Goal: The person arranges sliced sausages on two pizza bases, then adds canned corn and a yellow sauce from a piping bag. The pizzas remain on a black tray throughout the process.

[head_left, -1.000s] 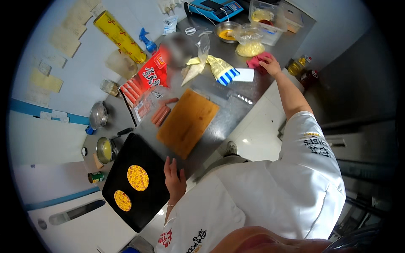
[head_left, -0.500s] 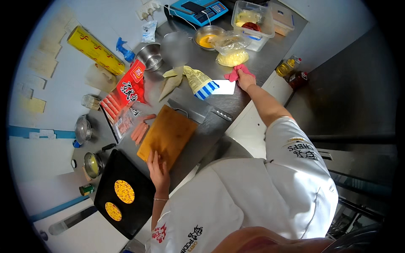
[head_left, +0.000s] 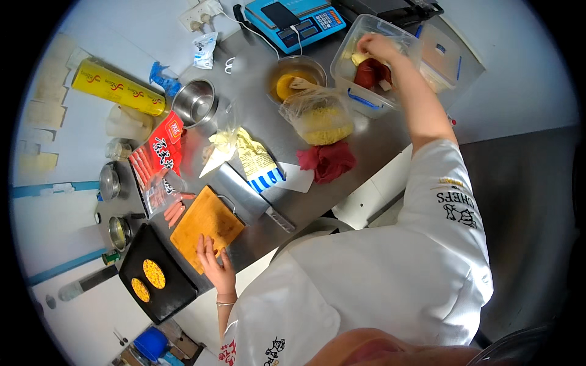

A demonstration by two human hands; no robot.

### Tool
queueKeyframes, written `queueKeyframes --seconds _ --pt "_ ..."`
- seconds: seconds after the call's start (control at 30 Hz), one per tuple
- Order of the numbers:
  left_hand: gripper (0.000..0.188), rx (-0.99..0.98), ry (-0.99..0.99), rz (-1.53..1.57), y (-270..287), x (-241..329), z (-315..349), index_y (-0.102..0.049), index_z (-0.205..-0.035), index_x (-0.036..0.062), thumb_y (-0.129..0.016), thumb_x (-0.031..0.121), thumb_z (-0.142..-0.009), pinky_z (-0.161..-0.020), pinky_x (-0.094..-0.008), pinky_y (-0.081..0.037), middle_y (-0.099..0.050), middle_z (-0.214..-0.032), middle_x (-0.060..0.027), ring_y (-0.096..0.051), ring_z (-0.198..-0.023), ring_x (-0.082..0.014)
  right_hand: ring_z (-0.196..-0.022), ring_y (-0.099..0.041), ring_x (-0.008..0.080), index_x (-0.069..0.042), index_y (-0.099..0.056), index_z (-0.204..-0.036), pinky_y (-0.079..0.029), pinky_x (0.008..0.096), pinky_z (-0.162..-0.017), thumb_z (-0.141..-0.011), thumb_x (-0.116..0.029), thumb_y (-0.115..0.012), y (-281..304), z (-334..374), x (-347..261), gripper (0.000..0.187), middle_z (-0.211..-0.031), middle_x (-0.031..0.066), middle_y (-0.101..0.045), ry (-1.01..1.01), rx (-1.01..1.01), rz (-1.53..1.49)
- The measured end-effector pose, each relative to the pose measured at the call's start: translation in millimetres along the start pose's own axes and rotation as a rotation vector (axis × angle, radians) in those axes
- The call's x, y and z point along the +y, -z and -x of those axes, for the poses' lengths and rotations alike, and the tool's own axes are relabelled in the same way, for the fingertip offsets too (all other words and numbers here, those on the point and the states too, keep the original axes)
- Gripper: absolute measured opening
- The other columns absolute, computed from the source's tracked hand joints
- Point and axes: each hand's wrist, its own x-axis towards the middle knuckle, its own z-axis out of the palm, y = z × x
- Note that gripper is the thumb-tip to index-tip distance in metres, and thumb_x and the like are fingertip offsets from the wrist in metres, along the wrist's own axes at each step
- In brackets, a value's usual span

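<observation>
Inside clear tub (head_left: 339,66), dark-red item (head_left: 370,74) was seen beside right hand (head_left: 376,46), grip couldn't be told; judged light, soft, edge pinch preferred; left hand (head_left: 218,268) was laid on cutting board (head_left: 204,222), fingers spread

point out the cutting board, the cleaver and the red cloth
cutting board (head_left: 204,223), head view: its top face
cleaver (head_left: 243,197), head view: flat of the blade
red cloth (head_left: 328,162), head view: its crumpled middle
</observation>
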Motion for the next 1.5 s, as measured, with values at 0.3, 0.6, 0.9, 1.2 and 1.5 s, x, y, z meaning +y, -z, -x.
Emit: queueKeyframes --seconds 0.3,0.6,0.9,1.2,1.5 --pt "0.051 0.033 0.263 0.008 -4.4 32.4 23.8 -0.052 -0.148 0.0062 -0.062 0.0 -0.099 -0.09 -0.0371 -0.055 -0.042 -0.158 -0.0141 -0.064 -0.121 -0.0297 -0.131 -0.061 0.0296 -0.013 -0.07 -0.135 -0.047 0.0419 -0.107 -0.104 -0.029 -0.045 -14.1 -37.0 51.0 0.042 -0.142 0.0107 -0.065 -0.354 -0.057 0.844" --pt "0.05 -0.077 0.272 -0.084 -16.5 58.8 15.1 -0.057 -0.142 0.0089 -0.068 0.002 -0.093 -0.093 -0.0399 -0.057 -0.049 -0.153 -0.0148 -0.063 -0.121 -0.0371 -0.135 -0.058 0.0325 -0.011 -0.063 -0.141 -0.044 0.0461 -0.111 -0.105 -0.032 -0.046 -65.9 -103.6 92.3 0.045 -0.15 0.0147 -0.057 -0.267 -0.028 0.958" --pt "0.049 -0.065 0.316 -0.094 -2.3 59.2 33.6 -0.059 -0.14 0.0114 -0.069 0.007 -0.093 -0.099 -0.0438 -0.056 -0.053 -0.15 -0.0117 -0.06 -0.127 -0.0384 -0.112 -0.069 0.0372 -0.011 -0.066 -0.128 -0.055 0.0459 -0.092 -0.091 -0.024 -0.071 -9.0 -84.1 98.7 0.04 -0.12 0.018 -0.072 0.118 0.286 0.875" --pt "0.049 -0.044 0.161 0.063 4.5 43.7 51.8 -0.059 -0.14 0.0113 -0.071 0.014 -0.093 -0.101 -0.0415 -0.054 -0.059 -0.143 -0.0096 -0.06 -0.125 -0.0328 -0.099 -0.068 0.0272 -0.002 -0.07 -0.109 -0.054 0.0359 -0.089 -0.085 -0.006 -0.08 87.3 84.3 -148.0 0.026 -0.106 0.0129 -0.072 0.791 0.926 0.196" --pt "0.066 0.18 0.161 1.182 128.9 -27.0 113.9 -0.048 -0.15 0.0006 -0.044 0.052 -0.109 -0.115 -0.0413 -0.041 -0.052 -0.153 -0.0143 -0.049 -0.142 -0.0258 -0.089 -0.07 0.0282 -0.008 -0.071 -0.087 -0.056 0.0375 -0.078 -0.076 -0.01 -0.075 -173.3 367.6 -445.9 0.012 -0.097 0.0081 -0.071 1.777 0.161 0.01"
